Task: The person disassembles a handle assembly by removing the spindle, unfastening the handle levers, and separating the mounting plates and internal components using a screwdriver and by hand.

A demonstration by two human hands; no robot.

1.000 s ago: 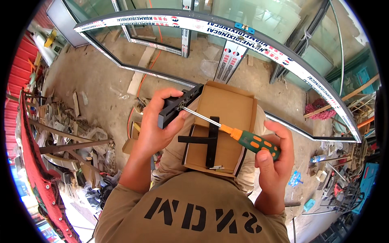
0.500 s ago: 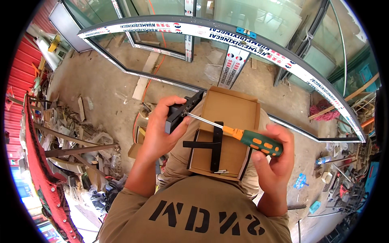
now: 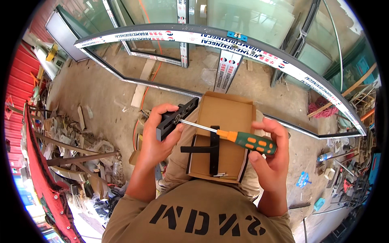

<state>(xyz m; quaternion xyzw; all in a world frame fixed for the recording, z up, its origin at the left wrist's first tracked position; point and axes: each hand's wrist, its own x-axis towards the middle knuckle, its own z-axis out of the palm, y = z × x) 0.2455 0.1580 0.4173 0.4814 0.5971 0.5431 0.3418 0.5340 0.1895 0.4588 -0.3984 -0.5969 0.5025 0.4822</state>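
Single fisheye view from head height, facing steeply down over chest and lap, close to the left hand (image 3: 156, 139) and right hand (image 3: 270, 160). Wider rim taking in concrete floor (image 3: 101, 93) and curved window frame (image 3: 210, 38) ahead, edges bent.

Left hand (image 3: 156, 139) grips a black rectangular metal lock body (image 3: 176, 118) while right hand (image 3: 269, 156) drives an orange-and-green-handled screwdriver (image 3: 231, 136) into it above an open brown cardboard box (image 3: 227, 121).
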